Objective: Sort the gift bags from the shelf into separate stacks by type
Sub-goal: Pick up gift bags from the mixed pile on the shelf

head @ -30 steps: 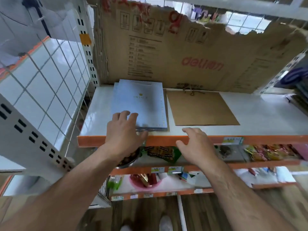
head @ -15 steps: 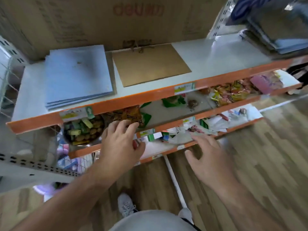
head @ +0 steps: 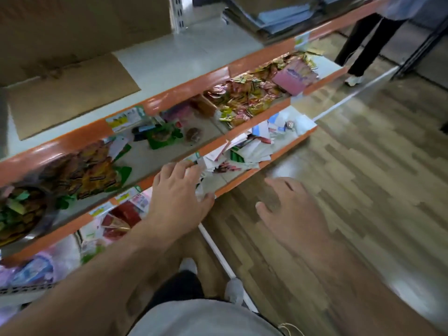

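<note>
Both of your hands were empty and open, fingers spread. Your left hand (head: 178, 197) hung palm down in front of the lower shelves, its fingertips over the orange lip of the second-lowest shelf and the loose white packets there; whether it touched them could not be told through the blur. Your right hand (head: 289, 215) hovered over the wooden floor (head: 363, 190), well clear of the shelving, gripping nothing.

On the top shelf (head: 184, 57) lay a flat brown gift bag (head: 68, 98), face up, its twisted handle toward the cardboard sheet (head: 80, 23) that stood behind it. That bag sat well apart from both of your hands, up and to the left. Further right, past the white upright post, a stack of flat blue and grey gift bags (head: 274, 18) rested on the neighbouring shelf section, blurred and partly cut off by the frame edge.

Below the top shelf, the middle shelf (head: 150, 163) held scattered snack packets in green, brown and yellow, plus a pink packet (head: 294, 75) near its right end. The shelf under it held white paper packets (head: 249, 146) and red items. A second person's dark-trousered legs (head: 363, 42) stood at the far end of the aisle.
</note>
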`<state>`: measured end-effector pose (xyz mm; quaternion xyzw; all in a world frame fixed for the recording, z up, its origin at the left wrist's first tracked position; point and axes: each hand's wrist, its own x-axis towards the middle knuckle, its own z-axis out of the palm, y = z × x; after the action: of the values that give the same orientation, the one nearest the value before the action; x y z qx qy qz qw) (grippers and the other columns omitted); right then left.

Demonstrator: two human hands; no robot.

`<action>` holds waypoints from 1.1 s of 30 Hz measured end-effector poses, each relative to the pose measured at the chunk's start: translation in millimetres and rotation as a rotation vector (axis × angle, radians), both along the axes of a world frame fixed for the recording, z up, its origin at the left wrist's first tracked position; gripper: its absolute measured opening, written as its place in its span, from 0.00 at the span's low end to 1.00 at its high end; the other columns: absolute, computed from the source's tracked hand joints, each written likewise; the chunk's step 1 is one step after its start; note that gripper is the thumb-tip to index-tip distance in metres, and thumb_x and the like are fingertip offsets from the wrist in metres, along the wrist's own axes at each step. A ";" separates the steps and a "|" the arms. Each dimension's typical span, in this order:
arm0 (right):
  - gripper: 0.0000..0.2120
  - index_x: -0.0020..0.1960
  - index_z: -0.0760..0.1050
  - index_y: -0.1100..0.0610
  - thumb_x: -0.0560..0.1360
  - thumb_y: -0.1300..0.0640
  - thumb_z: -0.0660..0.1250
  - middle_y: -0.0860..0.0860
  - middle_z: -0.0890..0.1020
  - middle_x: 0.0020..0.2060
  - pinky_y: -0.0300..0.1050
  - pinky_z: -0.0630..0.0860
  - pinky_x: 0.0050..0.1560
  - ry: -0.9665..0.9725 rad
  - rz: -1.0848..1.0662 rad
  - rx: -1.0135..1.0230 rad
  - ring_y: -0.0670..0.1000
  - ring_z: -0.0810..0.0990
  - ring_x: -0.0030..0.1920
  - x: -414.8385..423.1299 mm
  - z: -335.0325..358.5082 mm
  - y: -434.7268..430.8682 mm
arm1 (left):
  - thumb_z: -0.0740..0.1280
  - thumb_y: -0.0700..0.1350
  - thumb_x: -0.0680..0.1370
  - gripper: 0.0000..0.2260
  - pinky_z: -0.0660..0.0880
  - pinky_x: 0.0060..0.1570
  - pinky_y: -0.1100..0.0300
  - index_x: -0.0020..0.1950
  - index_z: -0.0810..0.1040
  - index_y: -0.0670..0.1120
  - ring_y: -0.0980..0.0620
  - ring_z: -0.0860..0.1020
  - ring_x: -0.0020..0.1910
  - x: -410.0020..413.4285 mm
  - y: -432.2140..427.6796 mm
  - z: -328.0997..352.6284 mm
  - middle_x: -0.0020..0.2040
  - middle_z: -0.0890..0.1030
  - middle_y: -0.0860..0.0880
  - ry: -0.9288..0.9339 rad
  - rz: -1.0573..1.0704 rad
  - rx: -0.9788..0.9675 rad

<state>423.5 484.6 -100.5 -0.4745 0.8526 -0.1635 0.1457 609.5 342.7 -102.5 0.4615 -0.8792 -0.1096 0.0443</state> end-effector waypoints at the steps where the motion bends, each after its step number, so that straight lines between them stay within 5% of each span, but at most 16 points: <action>1: 0.27 0.72 0.70 0.45 0.75 0.38 0.60 0.44 0.73 0.68 0.53 0.74 0.65 0.001 -0.019 0.010 0.50 0.70 0.68 -11.5 0.7 4.4 | 0.64 0.64 0.77 0.30 0.63 0.72 0.44 0.77 0.64 0.56 0.46 0.61 0.74 -16.0 1.3 1.4 0.75 0.67 0.52 0.000 -0.022 0.015; 18: 0.26 0.72 0.70 0.44 0.75 0.43 0.65 0.44 0.74 0.67 0.47 0.70 0.63 0.135 -0.219 0.059 0.50 0.71 0.67 -234.1 19.5 -61.1 | 0.63 0.63 0.76 0.27 0.67 0.67 0.44 0.73 0.69 0.56 0.44 0.65 0.70 -295.7 -95.1 -7.0 0.71 0.72 0.50 0.151 -0.290 0.025; 33: 0.24 0.71 0.72 0.46 0.76 0.44 0.67 0.44 0.75 0.67 0.49 0.73 0.62 0.108 -0.051 -0.093 0.51 0.74 0.65 -426.4 49.0 -226.6 | 0.65 0.61 0.77 0.27 0.66 0.68 0.46 0.74 0.69 0.53 0.46 0.64 0.72 -444.4 -222.3 38.8 0.72 0.71 0.50 0.205 -0.131 -0.114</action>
<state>-3.0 258.0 -51.5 -0.4670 0.8625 -0.1809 0.0732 165.2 120.4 -63.7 0.3864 -0.9030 -0.1088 0.1527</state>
